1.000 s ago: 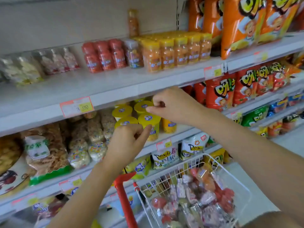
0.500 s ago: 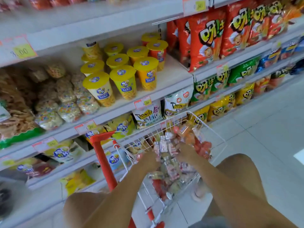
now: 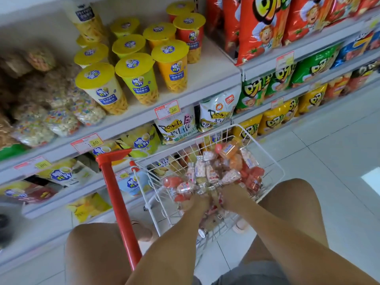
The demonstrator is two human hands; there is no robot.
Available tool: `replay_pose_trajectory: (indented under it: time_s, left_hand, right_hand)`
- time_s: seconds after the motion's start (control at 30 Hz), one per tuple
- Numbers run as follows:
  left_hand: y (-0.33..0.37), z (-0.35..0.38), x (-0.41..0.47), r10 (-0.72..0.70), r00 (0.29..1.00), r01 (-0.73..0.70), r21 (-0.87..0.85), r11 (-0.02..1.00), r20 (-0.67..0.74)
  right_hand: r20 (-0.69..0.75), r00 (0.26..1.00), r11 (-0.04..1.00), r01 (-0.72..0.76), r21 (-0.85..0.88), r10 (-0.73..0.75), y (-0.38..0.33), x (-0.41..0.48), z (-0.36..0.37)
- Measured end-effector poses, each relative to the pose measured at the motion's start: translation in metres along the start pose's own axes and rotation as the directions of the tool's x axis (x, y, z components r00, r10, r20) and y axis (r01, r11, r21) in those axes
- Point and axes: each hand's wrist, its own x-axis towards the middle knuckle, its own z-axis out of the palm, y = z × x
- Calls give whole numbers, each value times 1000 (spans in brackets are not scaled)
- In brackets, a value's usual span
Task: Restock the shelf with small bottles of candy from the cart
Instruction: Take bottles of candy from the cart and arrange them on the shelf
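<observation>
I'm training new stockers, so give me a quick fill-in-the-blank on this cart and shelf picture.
1. The left hand and right hand both reach into the wire basket, among small candy ____.
2. The cart's handle post is ____.
3. The snack cups have ____ lids.
Missing: bottles; red; yellow.

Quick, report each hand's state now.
Left hand: in the cart among bottles, fingers hidden, cannot be told.
Right hand: also among bottles, fingers hidden, cannot be told.

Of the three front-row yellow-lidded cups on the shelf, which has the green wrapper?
The middle cup: its wrapper is green, while the white-wrapped cup stands left of it and the orange-wrapped cup right.
</observation>
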Motion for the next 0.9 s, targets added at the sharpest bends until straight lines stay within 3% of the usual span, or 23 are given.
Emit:
replay_pose_trajectory:
  time_s: [0.13, 0.27, 0.43, 0.53, 0.6, 0.67, 0.8, 0.9]
  left_hand:
    - [-2, -4, 0, -26, 998, 22, 64, 998, 53]
    - [4, -23, -13, 48, 994, -32, -154, 987, 102]
    - [37, -92, -49, 224, 956, -70, -598, 799, 188]
    - [55, -149, -96, 375, 913, -140, -743, 655, 159]
    - [61, -189, -138, 522, 848, -297, -735, 609, 90]
    - [64, -227, -178, 649, 760, -475, -692, 544, -11]
    - [61, -298, -242, 766, 584, -762, -508, 401, -271]
    - [57, -351, -276, 799, 462, -867, -387, 315, -386]
  right_hand:
    - [2, 997, 933, -79, 350, 83, 7, -1, 2]
    - [-101, 994, 682, 51, 729, 34, 21, -19, -19]
    - [-309, 950, 504, 286, 815, -40, 14, -58, -84]
    - [-419, 905, 390, 411, 824, -69, -10, -85, -130]
    - [-464, 881, 215, 473, 854, -94, -34, -105, -164]
    - [-529, 844, 104, 535, 838, -87, -59, -121, -197]
    - [-610, 779, -29, 613, 789, -144, -114, -148, -257]
    - [-728, 660, -93, 725, 682, -188, -154, -168, -300]
